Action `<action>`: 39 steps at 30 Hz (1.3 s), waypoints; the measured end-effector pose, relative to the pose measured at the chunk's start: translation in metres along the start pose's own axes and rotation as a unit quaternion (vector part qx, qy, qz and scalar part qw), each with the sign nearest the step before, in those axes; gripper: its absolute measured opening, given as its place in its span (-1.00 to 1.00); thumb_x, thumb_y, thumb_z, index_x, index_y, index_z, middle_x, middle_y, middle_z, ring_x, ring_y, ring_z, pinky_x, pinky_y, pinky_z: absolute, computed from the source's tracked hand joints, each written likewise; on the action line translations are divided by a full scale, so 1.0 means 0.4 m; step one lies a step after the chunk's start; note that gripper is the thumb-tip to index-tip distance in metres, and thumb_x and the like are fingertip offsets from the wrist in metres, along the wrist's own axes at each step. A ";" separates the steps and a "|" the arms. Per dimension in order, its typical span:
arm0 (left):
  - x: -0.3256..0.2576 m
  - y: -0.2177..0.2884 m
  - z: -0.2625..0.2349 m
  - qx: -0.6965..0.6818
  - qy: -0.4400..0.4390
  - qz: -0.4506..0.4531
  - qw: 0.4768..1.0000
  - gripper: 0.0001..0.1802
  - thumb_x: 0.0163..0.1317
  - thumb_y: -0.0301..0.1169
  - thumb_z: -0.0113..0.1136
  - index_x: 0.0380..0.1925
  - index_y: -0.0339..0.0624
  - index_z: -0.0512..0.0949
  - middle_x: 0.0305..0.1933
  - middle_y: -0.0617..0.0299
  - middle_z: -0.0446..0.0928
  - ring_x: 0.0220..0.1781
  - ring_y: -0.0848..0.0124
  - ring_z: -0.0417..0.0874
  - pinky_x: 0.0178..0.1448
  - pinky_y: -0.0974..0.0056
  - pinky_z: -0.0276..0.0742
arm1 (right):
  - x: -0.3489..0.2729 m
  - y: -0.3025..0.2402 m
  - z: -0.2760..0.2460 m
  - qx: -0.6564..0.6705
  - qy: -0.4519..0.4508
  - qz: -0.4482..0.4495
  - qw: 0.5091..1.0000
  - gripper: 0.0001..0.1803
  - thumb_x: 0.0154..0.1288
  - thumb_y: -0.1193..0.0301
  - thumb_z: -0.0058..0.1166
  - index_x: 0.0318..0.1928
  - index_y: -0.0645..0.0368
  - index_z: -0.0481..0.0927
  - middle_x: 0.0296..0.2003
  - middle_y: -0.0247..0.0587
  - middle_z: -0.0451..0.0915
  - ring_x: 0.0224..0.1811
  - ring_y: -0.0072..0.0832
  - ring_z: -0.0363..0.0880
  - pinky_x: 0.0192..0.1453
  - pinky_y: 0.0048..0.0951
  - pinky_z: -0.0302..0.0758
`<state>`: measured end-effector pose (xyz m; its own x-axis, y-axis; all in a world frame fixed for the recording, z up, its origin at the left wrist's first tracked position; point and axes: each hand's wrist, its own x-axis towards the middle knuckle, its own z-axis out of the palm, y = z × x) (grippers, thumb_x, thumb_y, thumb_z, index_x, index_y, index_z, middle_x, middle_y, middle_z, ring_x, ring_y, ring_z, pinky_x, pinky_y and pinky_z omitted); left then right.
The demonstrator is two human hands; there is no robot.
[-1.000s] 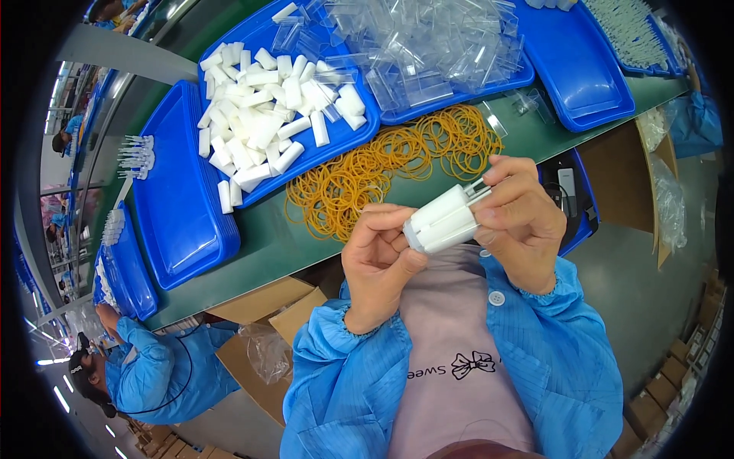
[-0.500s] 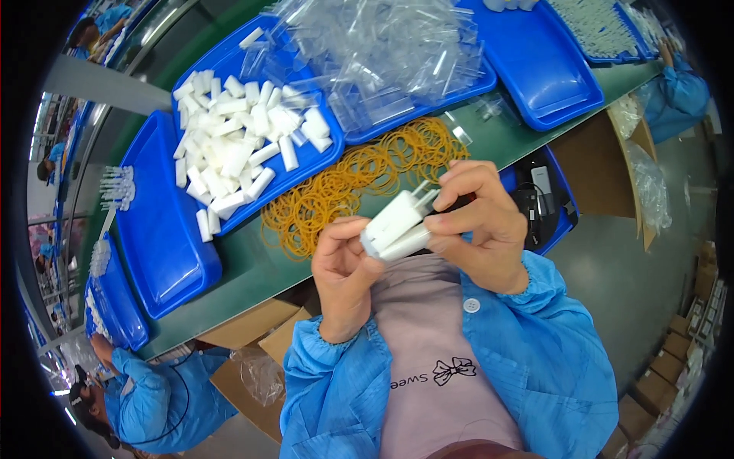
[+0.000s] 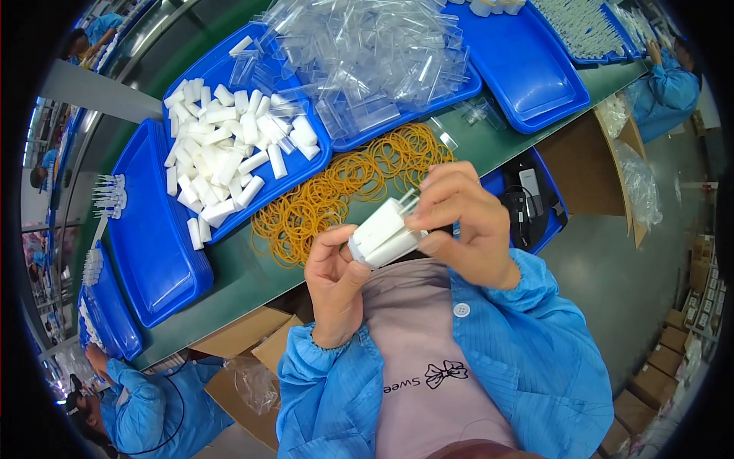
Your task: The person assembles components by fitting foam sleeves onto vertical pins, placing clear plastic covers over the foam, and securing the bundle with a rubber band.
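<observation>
In front of my chest I hold a white plug-in charger (image 3: pixel 378 222) tilted, its two metal prongs pointing up and right. A smaller white block (image 3: pixel 395 249) lies along its lower side. My left hand (image 3: pixel 335 289) is closed on the charger's lower left end, thumb below and fingers behind. With the thumb and fingertips of my right hand (image 3: pixel 470 229), I grip the prong end and the block's right end. Just beyond my hands, a loose heap of yellow rubber bands (image 3: pixel 359 183) lies on the green table (image 3: pixel 252 294).
Behind the bands stand a blue tray (image 3: pixel 287 182) of white blocks (image 3: pixel 222 145) and another heaped with clear plastic pieces (image 3: pixel 375 53). Empty blue trays (image 3: pixel 160 237) are stacked at left. Cardboard boxes (image 3: pixel 569 180) stand beside the table. Co-workers in blue sit at far left and far right.
The white block sits closer against the charger's side, the two now nearly parallel. My right fingers have shifted slightly over the prong end. The whole view has moved a little.
</observation>
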<state>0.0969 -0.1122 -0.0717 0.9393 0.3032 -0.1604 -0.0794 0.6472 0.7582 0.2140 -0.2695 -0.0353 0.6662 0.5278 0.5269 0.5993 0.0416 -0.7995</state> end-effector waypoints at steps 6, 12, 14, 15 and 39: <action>-0.001 0.007 -0.022 0.042 0.021 0.034 0.998 -0.50 0.13 -0.27 0.31 0.02 -0.21 0.37 0.02 0.16 0.49 0.06 0.36 0.53 0.16 0.23 0.44 | 0.017 0.089 -0.079 -0.070 0.100 0.131 0.984 -0.78 0.05 0.46 0.22 -0.23 0.19 0.64 -0.19 -0.18 0.57 -0.07 -0.31 0.48 0.03 -0.37 0.38; -0.001 0.003 -0.023 0.034 0.026 0.035 0.998 -0.48 0.14 -0.25 0.29 0.03 -0.23 0.36 0.04 0.13 0.48 0.04 0.34 0.55 0.07 0.25 0.54 | -0.019 0.190 -0.093 -0.396 0.041 0.091 0.913 -0.77 0.04 0.43 0.23 -0.23 0.17 0.62 -0.20 -0.18 0.52 -0.11 -0.21 0.43 -0.10 -0.31 0.34; 0.000 0.007 -0.022 0.024 0.033 0.025 0.999 -0.46 0.14 -0.23 0.29 0.04 -0.24 0.35 0.05 0.12 0.47 0.05 0.32 0.56 0.02 0.28 0.59 | -0.018 0.197 -0.094 -0.391 0.048 0.083 0.915 -0.79 0.05 0.44 0.21 -0.24 0.17 0.61 -0.22 -0.19 0.54 -0.12 -0.22 0.45 -0.10 -0.31 0.33; -0.002 0.010 -0.021 0.026 0.035 0.026 0.999 -0.46 0.14 -0.23 0.29 0.04 -0.24 0.35 0.05 0.12 0.47 0.05 0.32 0.56 0.02 0.28 0.59 | -0.018 0.200 -0.095 -0.388 0.057 0.075 0.917 -0.81 0.07 0.45 0.18 -0.25 0.16 0.61 -0.23 -0.21 0.55 -0.13 -0.23 0.46 -0.11 -0.31 0.32; -0.011 0.016 -0.021 0.014 0.038 0.021 0.999 -0.30 0.17 -0.08 0.14 0.23 -0.20 0.22 0.20 -0.05 0.36 0.16 0.10 0.48 0.06 0.13 0.53 | -0.024 0.195 -0.098 -0.309 0.063 0.105 0.943 -0.75 0.08 0.44 0.18 -0.17 0.13 0.57 -0.28 -0.26 0.52 -0.24 -0.31 0.46 -0.15 -0.35 0.30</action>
<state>0.0894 -0.1034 -0.0714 0.9075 0.3820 -0.1747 -0.1076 0.6135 0.7824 0.2716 -0.3044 -0.0914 0.8229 0.3631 0.4369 0.5669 -0.5754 -0.5895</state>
